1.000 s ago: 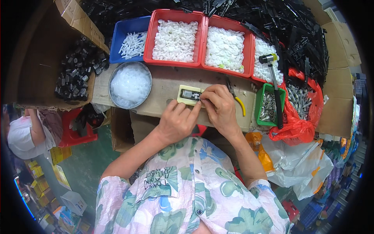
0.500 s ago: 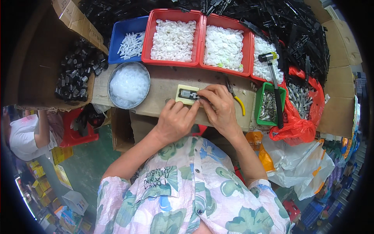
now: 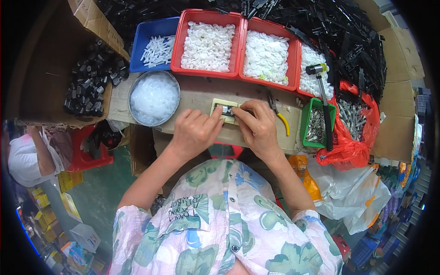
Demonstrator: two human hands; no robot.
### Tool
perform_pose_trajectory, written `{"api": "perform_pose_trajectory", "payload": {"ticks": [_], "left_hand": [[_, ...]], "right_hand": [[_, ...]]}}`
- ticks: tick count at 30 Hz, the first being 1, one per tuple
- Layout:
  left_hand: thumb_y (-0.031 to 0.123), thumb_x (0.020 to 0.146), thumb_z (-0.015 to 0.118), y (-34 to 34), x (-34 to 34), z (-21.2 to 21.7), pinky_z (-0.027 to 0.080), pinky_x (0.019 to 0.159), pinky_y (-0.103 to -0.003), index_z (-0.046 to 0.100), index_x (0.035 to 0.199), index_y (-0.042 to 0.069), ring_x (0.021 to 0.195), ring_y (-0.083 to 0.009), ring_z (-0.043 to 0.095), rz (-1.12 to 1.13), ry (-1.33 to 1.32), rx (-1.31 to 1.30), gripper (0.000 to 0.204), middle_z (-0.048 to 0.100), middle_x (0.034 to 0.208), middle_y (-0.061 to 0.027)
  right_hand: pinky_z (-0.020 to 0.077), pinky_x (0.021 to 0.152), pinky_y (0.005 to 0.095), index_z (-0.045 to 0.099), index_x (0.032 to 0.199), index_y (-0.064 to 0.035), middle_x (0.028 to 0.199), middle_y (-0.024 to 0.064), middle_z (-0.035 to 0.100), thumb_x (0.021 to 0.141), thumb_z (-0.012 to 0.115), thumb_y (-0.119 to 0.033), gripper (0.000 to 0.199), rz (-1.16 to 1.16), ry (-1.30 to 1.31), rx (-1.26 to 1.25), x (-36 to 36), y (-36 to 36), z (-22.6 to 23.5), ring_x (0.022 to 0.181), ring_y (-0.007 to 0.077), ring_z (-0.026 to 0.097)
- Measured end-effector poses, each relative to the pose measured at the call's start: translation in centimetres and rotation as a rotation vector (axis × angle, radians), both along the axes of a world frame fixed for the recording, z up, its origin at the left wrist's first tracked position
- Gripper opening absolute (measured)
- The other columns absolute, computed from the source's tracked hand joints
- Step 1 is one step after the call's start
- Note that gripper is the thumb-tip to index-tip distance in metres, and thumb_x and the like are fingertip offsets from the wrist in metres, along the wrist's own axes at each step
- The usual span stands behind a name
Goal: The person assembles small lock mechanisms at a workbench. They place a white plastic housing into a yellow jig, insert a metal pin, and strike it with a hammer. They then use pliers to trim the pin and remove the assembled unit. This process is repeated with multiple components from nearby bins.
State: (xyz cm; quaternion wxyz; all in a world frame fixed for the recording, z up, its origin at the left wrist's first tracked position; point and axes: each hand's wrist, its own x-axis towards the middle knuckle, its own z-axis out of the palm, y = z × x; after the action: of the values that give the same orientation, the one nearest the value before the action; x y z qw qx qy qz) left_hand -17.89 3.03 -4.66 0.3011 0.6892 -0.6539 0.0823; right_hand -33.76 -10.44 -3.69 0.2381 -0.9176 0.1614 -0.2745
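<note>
A small cream rectangular block (image 3: 214, 104) lies on the work board, with a black plastic part (image 3: 225, 110) set in it that carries a grey, clear-looking piece. My left hand (image 3: 195, 130) comes from the left; its index fingertip touches the left end of the part, and the other fingers are loosely bent, gripping nothing. At the right end, my right hand (image 3: 257, 123) pinches the black part between thumb and forefinger. Its fingers hide that end of the block. Just right of this hand lie pliers (image 3: 282, 120) with yellow-and-black handles.
Behind stand a blue bin (image 3: 137, 50) and red bins (image 3: 208, 74) of small white parts. A round metal bowl (image 3: 153, 98) of clear pieces sits left. A hammer (image 3: 324, 98) leans across a green bin (image 3: 308, 143) of metal pins. Black parts (image 3: 87, 94) fill a carton at left.
My left hand has drawn back slightly leftward, and its index finger now rests on the part's left end. My right hand stays at the right end, its fingers slightly shifted.
</note>
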Motion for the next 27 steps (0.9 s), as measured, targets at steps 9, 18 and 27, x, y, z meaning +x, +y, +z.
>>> {"api": "perform_pose_trajectory", "payload": {"ticks": [9, 18, 27], "left_hand": [[0.012, 0.081, 0.077, 0.1, 0.6, 2.1, 0.043, 0.057, -0.040, 0.071, 0.110, 0.003, 0.058, -0.0250, 0.058, -0.012, 0.140, 0.112, 0.031, 0.060, 0.063, -0.0077], [0.013, 0.084, 0.075, -8.6, -1.6, 5.4, 0.048, 0.064, -0.041, 0.072, 0.099, 0.005, 0.067, -0.0266, 0.061, -0.143, 0.118, -0.026, 0.017, 0.062, 0.072, -0.0081], [0.010, 0.078, 0.074, -20.4, -7.6, 3.8, 0.051, 0.071, -0.042, 0.069, 0.084, 0.004, 0.086, -0.0285, 0.060, -0.388, 0.199, -0.112, 0.010, 0.060, 0.084, -0.0102]], "right_hand": [[0.0482, 0.084, 0.0438, 0.067, 0.106, -0.0020, 0.099, 0.0146, 0.062, 0.082, 0.071, -0.002, 0.024, -0.292, -0.067, 0.029, -5.1, -2.5, 2.7, 0.096, 0.0333, 0.062], [0.0499, 0.074, 0.0456, 0.065, 0.103, -0.0009, 0.094, 0.0136, 0.061, 0.084, 0.068, -0.003, 0.019, -0.583, 0.388, -0.225, -12.4, -5.7, 2.0, 0.090, 0.0334, 0.061], [0.0480, 0.069, 0.0449, 0.070, 0.090, -0.0025, 0.086, 0.0110, 0.064, 0.082, 0.069, -0.005, 0.009, -0.613, 0.317, -0.192, -12.5, -6.2, 1.7, 0.085, 0.0309, 0.061]]}}
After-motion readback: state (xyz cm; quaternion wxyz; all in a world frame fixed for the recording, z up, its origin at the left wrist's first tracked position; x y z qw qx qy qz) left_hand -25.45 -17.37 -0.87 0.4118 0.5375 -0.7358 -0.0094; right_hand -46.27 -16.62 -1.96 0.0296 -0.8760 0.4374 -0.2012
